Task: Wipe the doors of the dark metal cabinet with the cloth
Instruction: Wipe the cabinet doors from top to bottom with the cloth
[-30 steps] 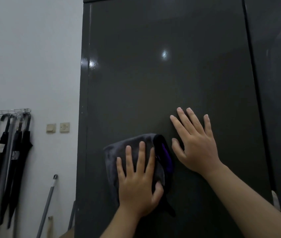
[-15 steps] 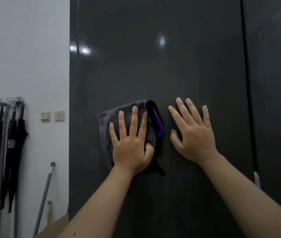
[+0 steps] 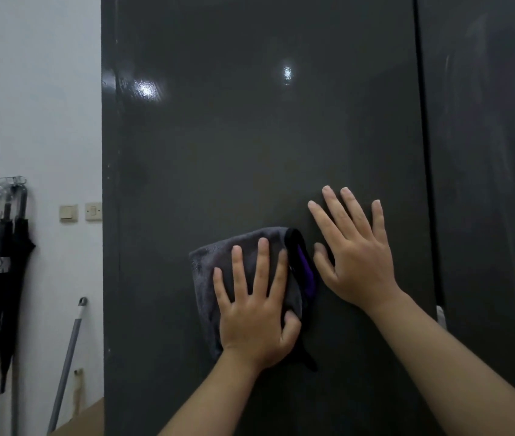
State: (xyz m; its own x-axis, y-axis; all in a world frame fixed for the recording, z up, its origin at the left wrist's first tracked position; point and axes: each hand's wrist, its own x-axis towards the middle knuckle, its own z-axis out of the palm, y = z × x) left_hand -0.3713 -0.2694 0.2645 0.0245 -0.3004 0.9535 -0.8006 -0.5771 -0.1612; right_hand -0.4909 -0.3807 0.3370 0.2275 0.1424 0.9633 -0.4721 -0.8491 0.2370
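Observation:
The dark metal cabinet fills most of the head view, its left door (image 3: 250,146) glossy with light reflections. A second door (image 3: 495,152) lies right of a vertical seam. A grey cloth (image 3: 215,262) with a black and purple edge lies flat against the left door. My left hand (image 3: 256,313) presses on the cloth with fingers straight and spread, thumb at the cloth's right edge. My right hand (image 3: 353,259) rests flat on the bare door just right of the cloth, fingers spread.
A white wall (image 3: 32,105) stands left of the cabinet with two switches (image 3: 81,211). Dark umbrellas hang from a rack (image 3: 1,247) at far left. A grey pole (image 3: 67,360) leans against the wall. A white tag (image 3: 441,316) sits at the door seam.
My left hand slid the cloth up the door and has come back down a little lower. My right hand stays flat on the door beside it.

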